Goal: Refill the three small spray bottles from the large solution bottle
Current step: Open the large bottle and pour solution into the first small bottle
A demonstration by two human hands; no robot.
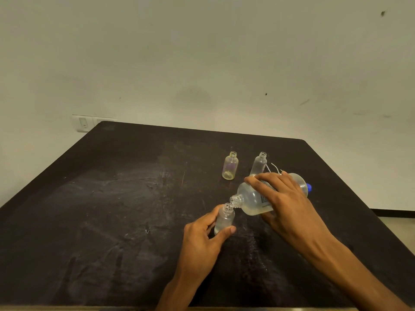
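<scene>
Pouring over a scuffed black table (112,209)
Right hand (285,198) grips the tilted large bottle (251,203); left hand (202,239) holds 1 small bottle (224,218). Pale wall (202,52), switch plate (84,123) middle left.

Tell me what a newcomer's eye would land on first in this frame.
First, the pour at centre right: the right hand tips the large bottle so its open neck meets the mouth of a small bottle, which the left hand holds on the dark table. Behind stand two more small open bottles, one yellowish, one clear.
</scene>
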